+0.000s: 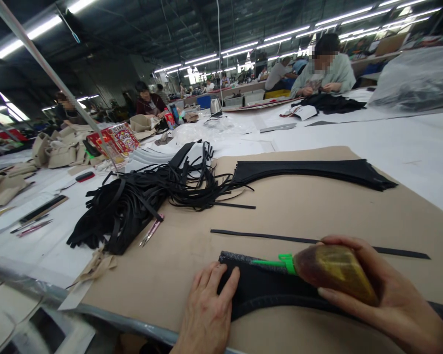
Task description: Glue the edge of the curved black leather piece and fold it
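Note:
My right hand (387,295) is wrapped round a brownish squeeze bottle (334,268) with a green nozzle (276,261). The nozzle tip rests on the upper edge of a curved black piece (266,290) lying on the brown cardboard sheet (192,246). My left hand (206,309) lies flat with its fingers stretched out, pressing the left end of that black piece. A thin black strip (317,241) lies just beyond the bottle.
A tangled heap of black strips (133,201) sits at the left, with tweezers (151,231) beside it. A stack of long black pieces (317,171) lies farther back. Other people work at tables behind, among beige parts (59,150) and a plastic bag (417,78).

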A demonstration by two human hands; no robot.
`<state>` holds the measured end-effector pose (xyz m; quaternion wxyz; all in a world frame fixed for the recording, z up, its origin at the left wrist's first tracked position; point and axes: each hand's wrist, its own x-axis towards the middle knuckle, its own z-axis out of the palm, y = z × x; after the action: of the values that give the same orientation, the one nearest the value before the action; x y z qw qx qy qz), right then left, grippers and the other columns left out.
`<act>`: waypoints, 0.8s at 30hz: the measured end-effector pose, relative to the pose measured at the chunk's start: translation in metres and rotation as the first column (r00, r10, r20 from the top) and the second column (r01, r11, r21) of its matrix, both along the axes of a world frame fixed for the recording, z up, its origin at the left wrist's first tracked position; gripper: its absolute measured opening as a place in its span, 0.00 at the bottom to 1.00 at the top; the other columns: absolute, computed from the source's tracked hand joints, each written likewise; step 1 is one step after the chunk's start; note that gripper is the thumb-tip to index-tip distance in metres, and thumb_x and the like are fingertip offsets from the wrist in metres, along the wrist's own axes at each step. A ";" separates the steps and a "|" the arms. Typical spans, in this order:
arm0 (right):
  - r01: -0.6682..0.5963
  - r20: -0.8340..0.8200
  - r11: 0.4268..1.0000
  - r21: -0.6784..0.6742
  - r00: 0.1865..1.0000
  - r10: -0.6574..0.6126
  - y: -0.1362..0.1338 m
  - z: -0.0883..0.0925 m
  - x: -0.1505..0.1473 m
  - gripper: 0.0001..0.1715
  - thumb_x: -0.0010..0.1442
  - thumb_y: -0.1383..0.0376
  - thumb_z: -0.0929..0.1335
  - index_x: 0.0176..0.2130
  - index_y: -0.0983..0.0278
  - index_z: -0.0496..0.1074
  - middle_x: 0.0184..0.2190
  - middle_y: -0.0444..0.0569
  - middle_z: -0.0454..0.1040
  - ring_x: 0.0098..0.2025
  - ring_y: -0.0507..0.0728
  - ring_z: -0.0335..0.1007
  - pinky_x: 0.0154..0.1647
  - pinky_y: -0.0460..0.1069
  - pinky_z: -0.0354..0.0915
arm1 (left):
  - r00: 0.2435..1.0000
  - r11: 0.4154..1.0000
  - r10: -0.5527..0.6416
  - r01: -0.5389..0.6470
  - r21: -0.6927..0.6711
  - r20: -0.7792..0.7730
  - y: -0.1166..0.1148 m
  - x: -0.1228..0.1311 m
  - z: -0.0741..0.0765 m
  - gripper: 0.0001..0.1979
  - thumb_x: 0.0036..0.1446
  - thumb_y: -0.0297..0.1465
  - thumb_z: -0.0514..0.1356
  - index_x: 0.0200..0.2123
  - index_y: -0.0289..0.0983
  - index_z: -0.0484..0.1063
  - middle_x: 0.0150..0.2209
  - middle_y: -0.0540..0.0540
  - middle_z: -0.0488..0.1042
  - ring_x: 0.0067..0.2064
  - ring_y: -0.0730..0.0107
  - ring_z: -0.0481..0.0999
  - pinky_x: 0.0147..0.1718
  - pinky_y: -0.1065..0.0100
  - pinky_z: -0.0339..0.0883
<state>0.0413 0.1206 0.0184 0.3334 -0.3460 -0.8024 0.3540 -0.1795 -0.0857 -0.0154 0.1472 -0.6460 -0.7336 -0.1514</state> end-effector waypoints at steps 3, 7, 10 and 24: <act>-0.115 0.019 0.993 0.027 0.993 0.114 -0.008 -0.001 -0.015 0.34 0.48 0.48 0.75 0.50 0.56 0.67 0.46 0.48 0.75 0.43 0.62 0.76 0.43 0.50 0.74 | 1.000 1.000 0.004 -0.004 -0.002 0.026 0.000 0.000 0.001 0.25 0.59 0.21 0.48 0.58 0.39 0.66 0.49 0.40 0.71 0.52 0.56 0.68 0.47 0.55 0.72; -0.160 0.038 0.987 0.029 0.986 0.159 -0.014 -0.003 -0.033 0.34 0.52 0.49 0.74 0.53 0.55 0.64 0.48 0.48 0.72 0.46 0.61 0.74 0.47 0.51 0.73 | 0.999 1.000 0.006 -0.007 0.012 0.053 0.000 0.001 0.001 0.25 0.59 0.21 0.48 0.58 0.40 0.67 0.49 0.40 0.72 0.52 0.56 0.69 0.47 0.55 0.72; -0.208 0.012 0.978 0.022 0.978 0.208 -0.017 -0.003 -0.045 0.33 0.54 0.50 0.73 0.54 0.55 0.61 0.50 0.47 0.71 0.48 0.60 0.73 0.48 0.50 0.72 | 0.998 1.000 0.015 -0.014 -0.011 0.065 0.000 0.002 0.001 0.25 0.59 0.21 0.48 0.58 0.40 0.66 0.49 0.40 0.72 0.52 0.55 0.69 0.47 0.54 0.72; -0.300 0.031 0.953 -0.032 0.953 0.301 -0.022 -0.004 -0.066 0.32 0.56 0.53 0.72 0.55 0.56 0.59 0.51 0.48 0.69 0.51 0.61 0.69 0.49 0.51 0.69 | 0.997 1.000 0.016 -0.016 0.002 0.080 0.000 0.001 0.003 0.26 0.58 0.21 0.50 0.58 0.41 0.66 0.50 0.41 0.72 0.52 0.56 0.70 0.47 0.55 0.72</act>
<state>-0.0251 0.0983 0.0140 0.2565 -0.2306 -0.8466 0.4053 -0.1786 -0.0861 -0.0124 0.1195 -0.6332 -0.7439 -0.1769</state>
